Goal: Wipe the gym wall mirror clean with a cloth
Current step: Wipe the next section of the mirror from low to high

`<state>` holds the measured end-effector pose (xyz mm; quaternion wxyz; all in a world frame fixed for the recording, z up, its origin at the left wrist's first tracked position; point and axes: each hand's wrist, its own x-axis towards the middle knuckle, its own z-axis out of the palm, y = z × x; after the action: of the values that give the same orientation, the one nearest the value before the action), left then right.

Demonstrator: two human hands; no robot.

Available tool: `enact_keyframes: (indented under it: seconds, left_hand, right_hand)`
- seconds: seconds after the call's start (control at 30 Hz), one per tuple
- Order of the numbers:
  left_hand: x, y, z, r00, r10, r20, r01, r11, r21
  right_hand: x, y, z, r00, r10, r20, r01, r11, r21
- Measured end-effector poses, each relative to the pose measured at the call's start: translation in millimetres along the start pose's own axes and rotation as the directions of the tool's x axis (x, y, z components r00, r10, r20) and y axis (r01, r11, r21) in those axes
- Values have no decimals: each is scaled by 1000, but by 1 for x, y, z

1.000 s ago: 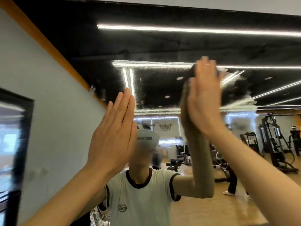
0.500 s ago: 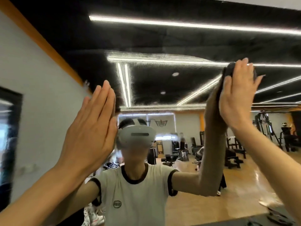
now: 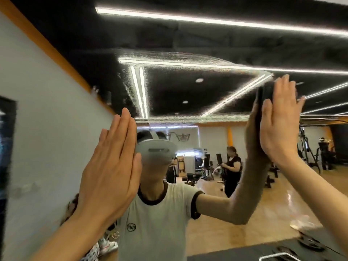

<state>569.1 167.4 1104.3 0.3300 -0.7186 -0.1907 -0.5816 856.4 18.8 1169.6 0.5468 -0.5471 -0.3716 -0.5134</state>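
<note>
A gym fills the wall mirror [image 3: 188, 95], where streaky smears cross the reflected ceiling lights [image 3: 207, 21]. High on the right, a dark cloth [image 3: 264, 93] lies flat against the glass under the right hand [image 3: 278, 121], fingers straight and pressing it. The left hand [image 3: 111, 172] is raised flat, fingers straight and together, holding nothing; whether it touches the glass cannot be told.

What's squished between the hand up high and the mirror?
A dark cloth. The right hand presses it flat against the mirror, as the head view shows.
</note>
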Motion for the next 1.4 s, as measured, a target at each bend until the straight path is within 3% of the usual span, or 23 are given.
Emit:
enact_keyframes:
  seconds: [0.1, 0.2, 0.3, 0.37, 0.43, 0.5, 0.57, 0.67, 0.8, 0.93, 1.1, 1.2, 1.27, 1.33, 1.4]
  left_hand:
    - [0, 1, 1, 1000, 10, -1, -10, 1000, 14]
    - [-1, 1, 1, 1000, 10, -16, -9, 1000, 10]
    - [0, 3, 0, 1000, 0, -20, 0, 1000, 3]
    - [0, 3, -1, 1000, -11, -16, 11, 1000, -3]
    - [0, 3, -1, 1000, -15, -7, 15, 1000, -1]
    - [-1, 2, -1, 1000, -16, 4, 16, 1000, 11]
    - [-2, 2, -1, 1000, -13, 6, 13, 1000, 21]
    - [-2, 3, -1, 1000, -9, -2, 10, 1000, 21]
    - [-2, 4, -1, 1000, -8, -17, 8, 1000, 13]
    - [-2, 4, -2, 1000, -23, 1, 23, 1000, 8]
    - [-2, 4, -1, 1000, -14, 3, 14, 1000, 9]
    - [-3, 4, -1, 1000, -13, 0, 13, 1000, -3]
    - [-3, 4, -1, 1000, -16, -10, 16, 1000, -14]
    - [-4, 4, -1, 1000, -16, -10, 16, 1000, -25]
    - [-3, 3, -2, 1000, -16, -4, 16, 999, -33]
  right_hand:
    - [-11, -34, 14, 997, 36, -71, -35, 999, 17]
    - [-46, -100, 39, 967, -256, -10, 256, 964, 69]
    - [-62, -109, 41, 838, -536, 101, 525, 843, 115]
    - [-48, -73, 28, 856, -495, 151, 484, 869, 105]
    - [-32, -25, 10, 928, -337, 161, 331, 942, 62]
    - [-22, 10, -3, 973, -183, 140, 182, 983, 18]
    - [-22, 14, -1, 987, -126, 99, 126, 992, 0]
    - [-50, 1, 2, 964, -238, 117, 235, 971, 39]
    - [-130, 28, -18, 846, -477, 240, 490, 872, 4]
    - [-123, 39, -29, 768, -548, 331, 573, 819, 25]
    - [-6, -9, 4, 917, -356, 182, 358, 933, 23]
    - [-33, -13, 6, 927, -332, 174, 335, 942, 11]
    - [-95, 0, -6, 872, -428, 236, 438, 899, 14]
    - [-152, 22, -21, 759, -568, 319, 602, 798, -10]
    - [-154, 37, -29, 652, -659, 375, 713, 702, -7]
